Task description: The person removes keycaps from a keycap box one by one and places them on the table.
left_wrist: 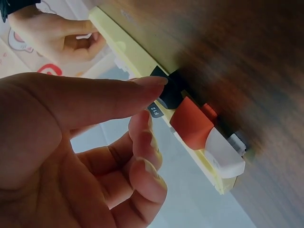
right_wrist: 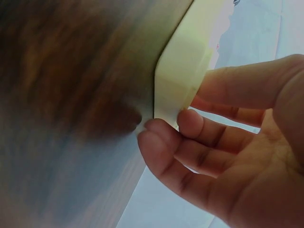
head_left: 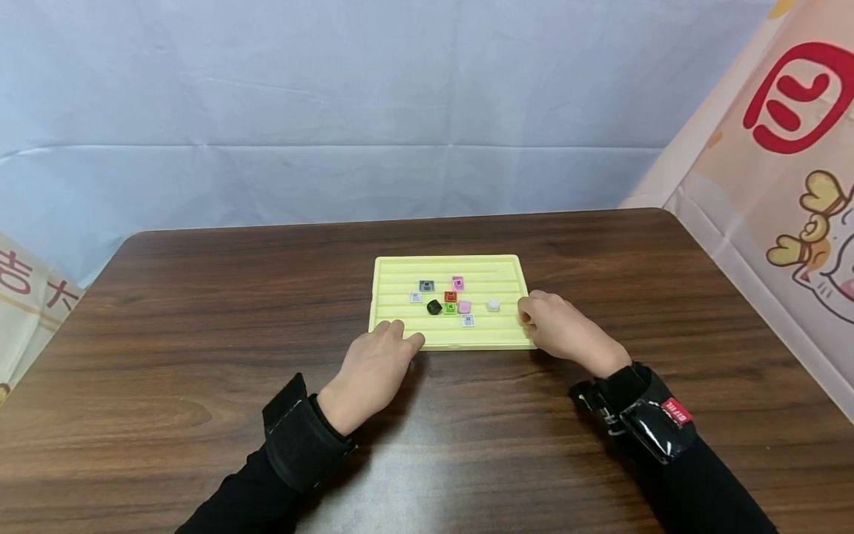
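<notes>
Keycaps (head_left: 451, 302) lie in tray (head_left: 400, 271), centred on table (head_left: 200, 297)

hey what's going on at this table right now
A person sits at a dark wooden table with both hands on a pale yellow ribbed tray. The left hand rests on its near edge, fingers fairly straight. The right hand has its fingers curled around the near right corner. Small keyboard keycaps lie loose on the tray, among them a black one, a red one, a pink one and a white one. Neither hand holds a keycap.
</notes>
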`<action>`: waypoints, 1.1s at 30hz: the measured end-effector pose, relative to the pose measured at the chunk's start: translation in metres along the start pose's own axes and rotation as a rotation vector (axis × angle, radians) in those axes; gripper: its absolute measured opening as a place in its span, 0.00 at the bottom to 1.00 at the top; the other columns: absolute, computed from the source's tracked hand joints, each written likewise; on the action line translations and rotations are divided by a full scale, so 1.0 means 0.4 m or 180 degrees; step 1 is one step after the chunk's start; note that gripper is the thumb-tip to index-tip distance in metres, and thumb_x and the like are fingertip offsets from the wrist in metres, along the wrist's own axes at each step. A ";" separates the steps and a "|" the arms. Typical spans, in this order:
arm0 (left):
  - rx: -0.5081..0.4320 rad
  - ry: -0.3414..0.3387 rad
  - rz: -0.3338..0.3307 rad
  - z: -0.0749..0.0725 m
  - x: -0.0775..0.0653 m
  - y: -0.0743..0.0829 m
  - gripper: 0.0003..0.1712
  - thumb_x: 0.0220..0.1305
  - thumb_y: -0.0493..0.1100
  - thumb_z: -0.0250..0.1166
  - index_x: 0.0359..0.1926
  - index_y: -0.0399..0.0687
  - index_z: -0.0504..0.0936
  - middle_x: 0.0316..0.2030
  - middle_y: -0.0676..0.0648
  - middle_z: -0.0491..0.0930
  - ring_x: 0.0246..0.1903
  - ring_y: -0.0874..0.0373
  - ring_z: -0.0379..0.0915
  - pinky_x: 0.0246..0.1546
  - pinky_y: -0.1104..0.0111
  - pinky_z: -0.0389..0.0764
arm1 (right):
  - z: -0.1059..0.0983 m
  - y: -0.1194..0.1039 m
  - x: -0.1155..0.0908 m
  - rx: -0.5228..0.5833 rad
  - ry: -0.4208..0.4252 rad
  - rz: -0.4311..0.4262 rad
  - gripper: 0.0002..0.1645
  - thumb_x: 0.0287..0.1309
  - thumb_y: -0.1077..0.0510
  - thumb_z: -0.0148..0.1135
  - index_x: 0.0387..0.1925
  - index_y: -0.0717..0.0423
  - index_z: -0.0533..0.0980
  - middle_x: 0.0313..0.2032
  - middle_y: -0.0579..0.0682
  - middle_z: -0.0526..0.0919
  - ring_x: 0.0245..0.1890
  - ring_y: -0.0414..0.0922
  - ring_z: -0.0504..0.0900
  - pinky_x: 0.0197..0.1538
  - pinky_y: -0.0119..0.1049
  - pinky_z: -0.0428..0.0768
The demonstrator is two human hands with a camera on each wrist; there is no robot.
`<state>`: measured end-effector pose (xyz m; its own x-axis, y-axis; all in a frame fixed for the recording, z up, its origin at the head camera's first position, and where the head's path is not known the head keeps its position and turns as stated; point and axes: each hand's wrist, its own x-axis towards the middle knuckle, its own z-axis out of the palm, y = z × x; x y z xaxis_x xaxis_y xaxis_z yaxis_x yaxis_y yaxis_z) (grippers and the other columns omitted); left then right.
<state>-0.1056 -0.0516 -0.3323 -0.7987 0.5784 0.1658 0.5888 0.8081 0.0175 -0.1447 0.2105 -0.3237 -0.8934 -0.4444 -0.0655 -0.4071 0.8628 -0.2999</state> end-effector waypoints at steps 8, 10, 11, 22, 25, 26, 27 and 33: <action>0.0000 -0.0025 0.0004 0.000 -0.002 -0.003 0.06 0.55 0.30 0.62 0.31 0.44 0.77 0.22 0.45 0.68 0.25 0.51 0.68 0.18 0.65 0.70 | 0.002 0.000 0.004 -0.0010 -0.0012 0.0043 0.06 0.55 0.73 0.54 0.28 0.62 0.70 0.24 0.51 0.66 0.24 0.44 0.62 0.28 0.36 0.62; -0.0002 -0.0031 -0.0001 -0.001 -0.002 -0.003 0.05 0.55 0.30 0.62 0.31 0.44 0.77 0.22 0.45 0.68 0.25 0.51 0.68 0.18 0.65 0.70 | 0.002 -0.001 0.005 -0.0001 -0.0007 0.0039 0.06 0.55 0.73 0.54 0.27 0.62 0.70 0.24 0.51 0.65 0.24 0.45 0.62 0.27 0.36 0.62; -0.0004 -0.0038 -0.0007 -0.001 -0.002 -0.003 0.05 0.55 0.30 0.62 0.31 0.43 0.77 0.22 0.45 0.68 0.25 0.51 0.68 0.18 0.65 0.70 | 0.001 -0.002 0.004 -0.0002 -0.0005 0.0044 0.06 0.55 0.73 0.54 0.27 0.62 0.70 0.24 0.51 0.65 0.24 0.45 0.62 0.27 0.36 0.62; 0.0015 -0.0039 0.0001 -0.004 -0.006 -0.004 0.05 0.55 0.29 0.61 0.30 0.42 0.77 0.21 0.44 0.68 0.24 0.52 0.68 0.17 0.65 0.69 | 0.002 -0.001 0.003 0.0008 0.0017 0.0032 0.07 0.55 0.73 0.54 0.26 0.61 0.69 0.24 0.50 0.64 0.23 0.44 0.61 0.27 0.36 0.61; -0.0045 -0.0080 -0.0014 -0.013 -0.008 -0.005 0.05 0.55 0.28 0.61 0.31 0.41 0.77 0.21 0.45 0.67 0.24 0.52 0.68 0.18 0.65 0.70 | 0.003 -0.001 0.003 0.0008 0.0014 0.0031 0.07 0.55 0.73 0.54 0.26 0.61 0.69 0.24 0.50 0.64 0.24 0.44 0.61 0.27 0.36 0.61; -0.0066 -0.0093 -0.0022 -0.017 -0.009 -0.007 0.06 0.55 0.28 0.61 0.31 0.41 0.77 0.21 0.45 0.67 0.24 0.51 0.68 0.18 0.65 0.70 | 0.003 -0.001 0.003 0.0006 0.0014 0.0032 0.07 0.55 0.73 0.54 0.26 0.61 0.69 0.24 0.50 0.64 0.24 0.44 0.61 0.27 0.36 0.61; -0.0089 -0.0105 -0.0030 -0.022 -0.010 -0.008 0.06 0.54 0.28 0.61 0.31 0.41 0.77 0.21 0.45 0.67 0.24 0.51 0.68 0.18 0.65 0.70 | 0.002 -0.001 0.003 0.0004 0.0015 0.0027 0.07 0.55 0.73 0.54 0.26 0.61 0.69 0.24 0.50 0.64 0.24 0.44 0.61 0.27 0.36 0.61; -0.0206 -0.0204 -0.0122 -0.046 -0.015 -0.022 0.07 0.55 0.27 0.61 0.31 0.41 0.76 0.20 0.46 0.65 0.22 0.53 0.65 0.19 0.66 0.67 | 0.002 -0.001 0.001 -0.0013 0.0042 0.0008 0.08 0.55 0.73 0.54 0.26 0.61 0.69 0.23 0.50 0.64 0.23 0.44 0.61 0.27 0.35 0.61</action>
<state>-0.1038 -0.0641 -0.3153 -0.8259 0.5548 0.1003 0.5628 0.8221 0.0867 -0.1448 0.2097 -0.3244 -0.8969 -0.4390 -0.0539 -0.4055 0.8649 -0.2959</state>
